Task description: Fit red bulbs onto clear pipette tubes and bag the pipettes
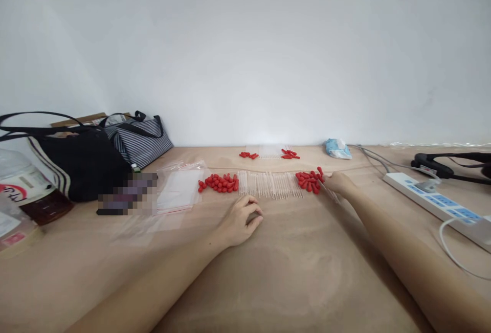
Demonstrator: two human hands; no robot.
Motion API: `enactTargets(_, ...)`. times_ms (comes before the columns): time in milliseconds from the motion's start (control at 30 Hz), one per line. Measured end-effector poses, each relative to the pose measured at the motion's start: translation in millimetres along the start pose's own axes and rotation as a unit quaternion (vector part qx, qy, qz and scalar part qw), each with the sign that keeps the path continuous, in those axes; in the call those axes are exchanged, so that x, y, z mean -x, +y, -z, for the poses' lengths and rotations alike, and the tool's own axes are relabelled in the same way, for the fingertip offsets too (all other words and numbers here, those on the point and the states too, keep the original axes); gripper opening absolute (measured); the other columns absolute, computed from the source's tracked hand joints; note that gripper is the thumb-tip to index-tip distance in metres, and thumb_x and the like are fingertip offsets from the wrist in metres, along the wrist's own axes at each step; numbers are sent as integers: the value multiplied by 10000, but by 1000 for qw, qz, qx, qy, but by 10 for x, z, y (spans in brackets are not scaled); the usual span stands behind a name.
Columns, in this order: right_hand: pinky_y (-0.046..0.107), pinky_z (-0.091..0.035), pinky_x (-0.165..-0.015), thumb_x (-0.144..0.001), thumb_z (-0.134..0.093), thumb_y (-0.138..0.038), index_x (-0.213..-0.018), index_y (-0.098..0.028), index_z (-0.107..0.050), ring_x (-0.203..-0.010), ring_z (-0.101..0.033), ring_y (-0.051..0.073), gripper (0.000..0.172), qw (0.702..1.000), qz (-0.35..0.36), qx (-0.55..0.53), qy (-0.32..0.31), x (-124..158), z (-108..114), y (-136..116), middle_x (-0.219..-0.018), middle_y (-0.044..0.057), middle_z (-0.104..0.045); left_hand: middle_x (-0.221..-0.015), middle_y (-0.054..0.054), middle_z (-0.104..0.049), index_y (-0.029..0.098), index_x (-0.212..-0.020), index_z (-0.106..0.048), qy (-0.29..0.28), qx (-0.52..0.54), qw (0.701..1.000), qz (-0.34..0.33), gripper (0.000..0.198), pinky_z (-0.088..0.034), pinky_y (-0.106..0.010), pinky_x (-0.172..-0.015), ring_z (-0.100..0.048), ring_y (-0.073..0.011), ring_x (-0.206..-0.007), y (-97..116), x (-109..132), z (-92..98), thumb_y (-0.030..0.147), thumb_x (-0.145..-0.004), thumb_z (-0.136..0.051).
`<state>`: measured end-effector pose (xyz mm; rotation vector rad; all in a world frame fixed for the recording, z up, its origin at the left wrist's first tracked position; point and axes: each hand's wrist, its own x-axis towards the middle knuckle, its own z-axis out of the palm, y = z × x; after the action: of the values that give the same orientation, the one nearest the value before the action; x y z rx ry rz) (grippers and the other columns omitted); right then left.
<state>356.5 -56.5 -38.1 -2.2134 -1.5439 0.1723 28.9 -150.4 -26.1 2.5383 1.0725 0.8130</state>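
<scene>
Where the table meets the L edge of view, a bottle w/ dark brown liquid sits beside a black bag; a striped bag is just behind that, near the wall. Next, a blurred-out dark item, ID unclear, then clear plastic bags w/ red edge lines, lying flat & overlapping.

R of those: L red pile, rounded pcs. bunched just beside a row of slim clear tubes laid side by side. L hand is just in front of the row's L end, fingers loosely curled, gap betw. thumb & index. Behind the row, approx. mid-table, a smaller set of pale tubes lies betw. two small red groups.

At the row's R end is the R red pile. R hand has its fingertips at that pile's R edge; thin pale sticks show under the fingers, but can't tell if they're gripped. Behind: crumpled blue mask. Far R: white power strip w/ plugs & cables, black headband-like item behind it.
</scene>
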Motion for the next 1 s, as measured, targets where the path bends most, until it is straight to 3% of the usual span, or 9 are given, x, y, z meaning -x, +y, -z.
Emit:
enactTargets(200,278,-396,-557,-732,-488,-380,-737,-117,-643,-732,-605,250,306,999,-6,44,-17,59,-5,-79,-767,179,-651,-947,-53,-497,179,-790,-574,1,-6,1000,7,78,-448,-318,-773,-523,-171,-866,10,0,11,172,-764,-502)
enactTargets(367,231,-384,-621,-746,-501,-353,-841,-169,-636,-759,-577,173,247,985,164,49,-3,52,8,-114,-838,85,-643,-960,-59,-498,174,-787,-578,0,-4,1000,8,78,-438,-316,-786,-522,-173,-880,10,0,12,170,-764,-503)
enactTargets(467,227,-378,-627,-735,-529,-342,-848,-186,-645,-726,-567,157,224,978,197,64,-17,43,-42,-101,-798,61,-632,-950,-54,-501,171,-791,-575,8,-5,1000,8,70,-432,-307,-780,-520,-164,-861,3,5,-3,164,-754,-515)
enactTargets(633,220,-376,-636,-746,-521,-289,-808,-173,-643,-725,-561,145,179,979,192,68,-15,22,-88,-94,-815,63,-628,-826,-36,-514,170,-718,-574,87,-73,991,70,47,-401,-332,-784,-490,-175,-825,-53,-61,-50,176,-743,-534)
enactTargets(833,230,-371,-632,-756,-513,-318,-787,-169,-638,-733,-554,156,197,978,197,68,-18,45,-98,-143,-799,63,-630,-859,-48,-535,193,-725,-591,127,-174,962,169,87,-345,-394,-802,-458,-233,-901,-91,-476,-118,275,-730,-563)
enactTargets(1000,249,-369,-674,-767,-498,-292,-765,-166,-631,-755,-547,168,184,977,198,75,-14,74,-73,-171,-790,73,-615,-921,-81,-530,187,-735,-581,89,-197,955,201,195,-303,-426,-834,-431,-274,-957,-34,-891,-253,378,-693,-583)
